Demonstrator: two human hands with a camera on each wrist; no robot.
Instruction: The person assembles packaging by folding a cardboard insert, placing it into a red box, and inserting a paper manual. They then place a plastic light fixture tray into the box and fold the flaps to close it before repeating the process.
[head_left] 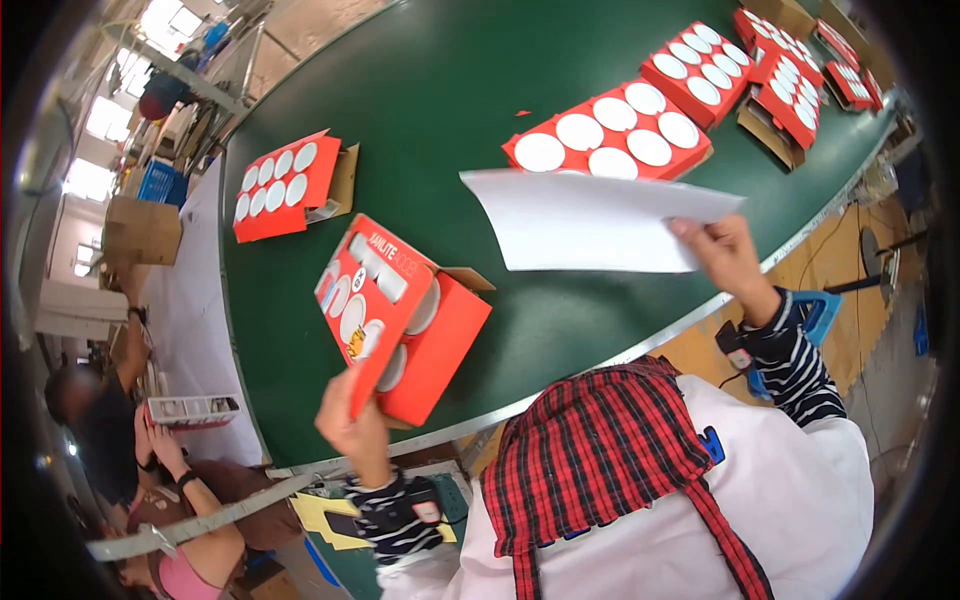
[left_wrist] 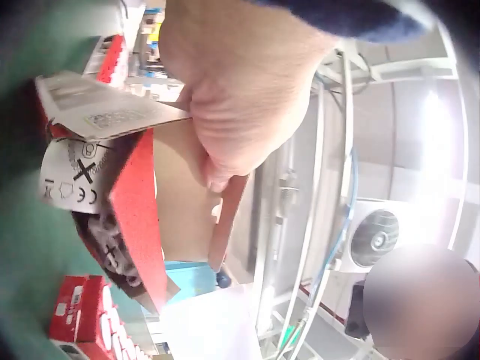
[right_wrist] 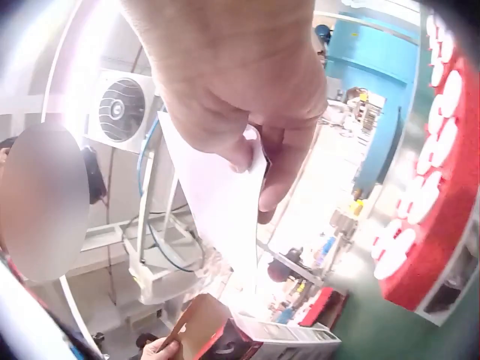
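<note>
My left hand [head_left: 355, 425] grips the lower left edge of a red cardboard box [head_left: 445, 355] printed "XANLITE", tilted over the green table. White round pieces show inside through its openings. In the left wrist view, the thumb of that hand [left_wrist: 232, 90] lies against a brown cardboard flap [left_wrist: 180, 202] at the box's open end. My right hand [head_left: 725, 255] pinches a white sheet [head_left: 580, 225] by its right end, thumb on the face turned to me. The sheet extends leftward, above the table and partly in front of a red box with white round tops [head_left: 610, 130].
More red boxes with white round tops stand at the far right [head_left: 698, 70] and on the left of the green table [head_left: 430, 100], one box [head_left: 285, 185] there. Beyond the left edge, another person [head_left: 95, 430] is beside a white surface; a hand there holds a red-and-white box [head_left: 195, 411].
</note>
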